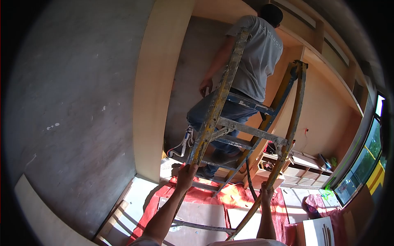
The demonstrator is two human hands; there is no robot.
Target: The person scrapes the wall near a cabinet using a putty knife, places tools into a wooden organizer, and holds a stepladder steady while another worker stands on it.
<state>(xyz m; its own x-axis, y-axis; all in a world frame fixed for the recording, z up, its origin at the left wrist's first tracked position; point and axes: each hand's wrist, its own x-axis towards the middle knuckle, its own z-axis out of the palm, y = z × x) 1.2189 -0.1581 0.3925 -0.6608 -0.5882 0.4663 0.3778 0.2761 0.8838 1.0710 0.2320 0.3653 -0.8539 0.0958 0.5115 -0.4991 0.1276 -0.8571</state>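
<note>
A paint-spattered stepladder point(252, 130) stands spread in front of me. My left hand point(186, 175) is closed round its left rail, and lower on the right rail my right hand point(266, 192) is also closed. A person point(258, 57) in a grey T-shirt and jeans stands on the ladder's far side, back towards me, with both feet on the lower steps. That person's left arm hangs beside the ladder. Near the ladder's foot a crossbar point(203, 225) joins the two rails on my side.
A grey plastered wall point(82, 90) fills the left, beside a tall wooden panel point(158, 94). Wooden shelving point(324, 110) lines the back, with low drawer units point(301, 172) below. Red sheeting point(143, 217) covers parts of the floor. Boards point(314, 233) lie at the lower right, near a window point(361, 158).
</note>
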